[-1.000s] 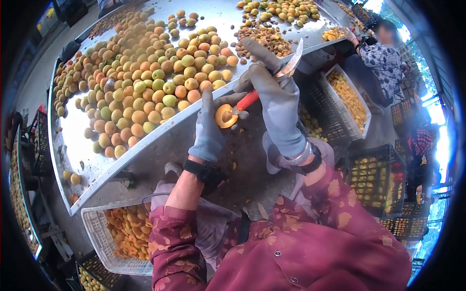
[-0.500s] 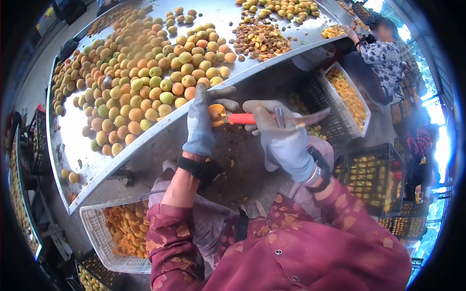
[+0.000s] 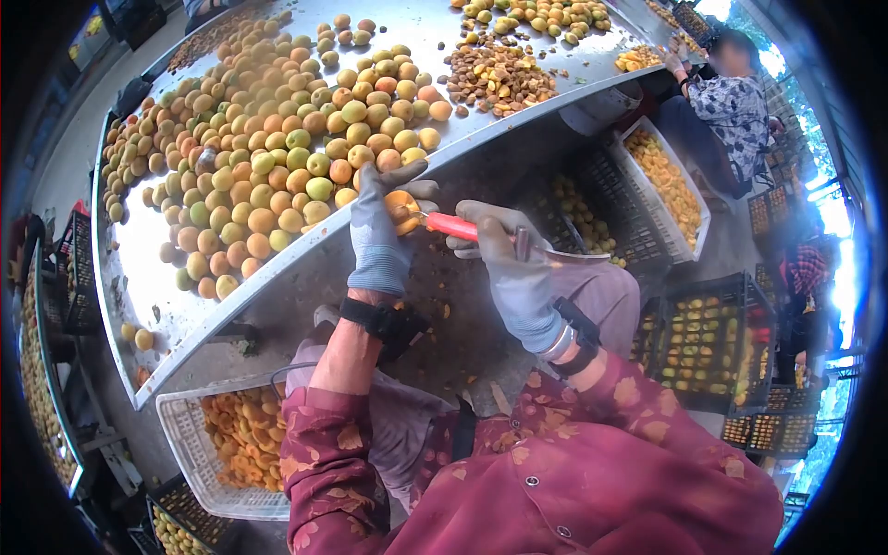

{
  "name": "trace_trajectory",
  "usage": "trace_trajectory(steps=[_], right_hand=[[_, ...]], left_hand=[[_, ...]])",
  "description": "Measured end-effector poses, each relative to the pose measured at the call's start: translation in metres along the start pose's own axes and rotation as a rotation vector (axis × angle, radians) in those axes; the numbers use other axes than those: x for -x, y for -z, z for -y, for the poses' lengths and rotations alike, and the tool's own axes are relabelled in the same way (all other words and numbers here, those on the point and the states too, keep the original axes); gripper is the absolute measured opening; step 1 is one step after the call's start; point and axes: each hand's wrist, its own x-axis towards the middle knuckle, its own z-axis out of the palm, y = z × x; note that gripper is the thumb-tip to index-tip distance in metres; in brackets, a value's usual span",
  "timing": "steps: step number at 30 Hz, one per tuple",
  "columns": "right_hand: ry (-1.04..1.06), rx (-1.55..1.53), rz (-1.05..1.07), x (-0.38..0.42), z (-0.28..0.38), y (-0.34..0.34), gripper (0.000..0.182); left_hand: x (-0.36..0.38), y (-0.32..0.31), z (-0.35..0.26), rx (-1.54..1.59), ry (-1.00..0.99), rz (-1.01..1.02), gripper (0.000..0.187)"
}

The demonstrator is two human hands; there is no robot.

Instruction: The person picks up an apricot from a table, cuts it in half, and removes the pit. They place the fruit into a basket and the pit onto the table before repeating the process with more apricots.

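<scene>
My left hand (image 3: 376, 222), in a grey-coated glove, is closed around a cut-open apricot (image 3: 401, 212) near the table's edge. Orange flesh shows on the side facing the tool. In my gloved right hand (image 3: 514, 268) is a red-handled pitting tool (image 3: 451, 226), whose thin metal tip meets the apricot. A curved metal piece sticks out on the far side of that hand. Just beyond my left hand, many whole apricots (image 3: 262, 220) in green, yellow and orange lie on the metal table (image 3: 137, 268).
A white crate (image 3: 176, 439) of apricot halves stands at lower left. Pits and scraps (image 3: 499, 76) are heaped on the table. To the right are another white crate (image 3: 696, 242), black crates (image 3: 700, 393) and a seated person (image 3: 731, 116) working at the table.
My right hand has shifted left and slightly down, and the tool now slopes down to the right. My left hand with the apricot has moved slightly up and left.
</scene>
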Motion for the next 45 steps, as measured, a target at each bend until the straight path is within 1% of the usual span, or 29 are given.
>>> trace_trajectory(steps=[1, 3, 4, 5, 7, 8, 9, 10, 11, 12, 15, 17, 19, 20, 21, 23, 25, 26, 27, 28, 29, 31, 32, 34, 35, 37, 39, 43, 45], right_hand=[[0.0, -0.001, 0.0, -0.001, 0.001, -0.001, 0.025], [-0.16, -0.11, -0.09, -0.007, 0.003, -0.004, 0.026], [-0.332, -0.167, -0.117, -0.016, 0.004, -0.001, 0.029], [-0.332, -0.169, -0.117, -0.02, 0.004, 0.001, 0.029], [-0.497, -0.278, -0.125, -0.024, 0.004, 0.003, 0.034], [-0.478, -0.344, -0.117, -0.024, -0.004, 0.006, 0.036], [-0.48, -0.345, -0.117, -0.022, -0.007, 0.006, 0.036], [-0.508, -0.426, -0.073, -0.02, -0.008, 0.003, 0.038], [-0.534, -0.507, -0.028, -0.019, -0.008, 0.002, 0.04], [-0.536, -0.509, -0.029, -0.02, -0.009, 0.003, 0.04], [-0.411, -0.386, -0.028, -0.025, -0.011, 0.009, 0.043], [-0.403, -0.341, -0.056, -0.036, 0.003, 0.011, 0.042], [-0.315, -0.125, -0.025, -0.04, 0.013, 0.012, 0.039], [-0.29, -0.114, -0.016, -0.04, 0.014, 0.013, 0.033], [-0.288, -0.113, -0.018, -0.038, 0.014, 0.013, 0.033], [-0.174, -0.107, 0.038, -0.033, 0.013, 0.013, 0.028], [-0.146, -0.099, 0.033, -0.028, 0.011, 0.009, 0.024], [-0.021, -0.014, 0.06, -0.026, 0.006, 0.009, 0.023], [0.105, 0.072, 0.086, -0.025, 0.004, 0.01, 0.022], [0.144, 0.119, 0.111, -0.025, 0.006, 0.011, 0.02], [0.144, 0.12, 0.11, -0.026, 0.006, 0.01, 0.02], [0.474, 0.368, 0.142, -0.026, 0.008, 0.008, 0.02], [0.399, 0.324, 0.145, -0.021, 0.016, 0.002, 0.022], [0.45, 0.401, 0.151, -0.019, 0.014, 0.0, 0.022], [0.501, 0.479, 0.157, -0.018, 0.012, 0.0, 0.022], [0.459, 0.446, 0.162, -0.016, 0.007, 0.0, 0.022], [0.399, 0.296, 0.124, -0.017, 0.006, -0.004, 0.021], [0.366, 0.334, 0.077, -0.016, 0.001, -0.005, 0.018], [0.11, 0.125, 0.091, -0.015, 0.002, -0.006, 0.021]], left_hand=[[0.001, -0.001, -0.001, 0.014, -0.001, 0.0, 0.063], [0.001, -0.004, -0.003, -0.007, -0.029, -0.043, 0.063], [0.001, -0.006, -0.003, -0.027, -0.054, -0.085, 0.063], [0.001, -0.006, -0.003, -0.028, -0.055, -0.085, 0.063], [-0.001, -0.005, -0.001, -0.031, -0.087, -0.102, 0.062], [-0.004, -0.001, 0.002, -0.031, -0.087, -0.103, 0.062], [-0.009, 0.004, 0.006, -0.038, -0.086, -0.05, 0.062], [-0.012, 0.006, 0.009, -0.045, -0.084, 0.003, 0.062], [-0.014, 0.008, 0.013, 0.001, 0.035, 0.038, 0.062], [-0.015, 0.01, 0.018, 0.025, 0.002, 0.015, 0.062], [-0.01, 0.001, 0.01, -0.011, -0.066, -0.02, 0.062], [-0.009, -0.003, 0.007, -0.056, -0.096, -0.028, 0.063], [-0.005, -0.004, 0.002, -0.049, -0.073, -0.016, 0.061], [-0.003, -0.006, 0.001, -0.049, -0.071, -0.012, 0.061], [0.0, -0.008, 0.001, -0.009, -0.088, -0.014, 0.06], [0.002, -0.005, 0.002, 0.032, -0.109, -0.017, 0.058], [0.0, 0.003, 0.008, -0.558, -0.455, 0.058, 0.055], [-0.006, 0.008, 0.014, -0.558, -0.455, 0.058, 0.055], [-0.013, 0.013, 0.021, -0.517, -0.438, 0.002, 0.055], [-0.016, 0.015, 0.025, -0.476, -0.421, -0.054, 0.056], [-0.006, 0.005, 0.015, -0.476, -0.42, -0.053, 0.056], [0.019, -0.011, 0.0, -0.392, -0.447, 0.037, 0.058], [0.018, -0.012, 0.0, -0.392, -0.447, 0.037, 0.058], [0.014, -0.014, 0.001, -0.291, -0.298, -0.054, 0.061], [0.01, -0.013, 0.001, -0.29, -0.299, -0.053, 0.061], [0.001, -0.006, 0.001, -0.2, -0.126, -0.105, 0.062], [-0.001, -0.003, 0.005, -0.208, -0.154, -0.089, 0.063], [-0.006, -0.001, 0.007, -0.28, -0.229, -0.103, 0.062], [-0.007, 0.0, 0.008, -0.319, -0.261, -0.128, 0.061]])
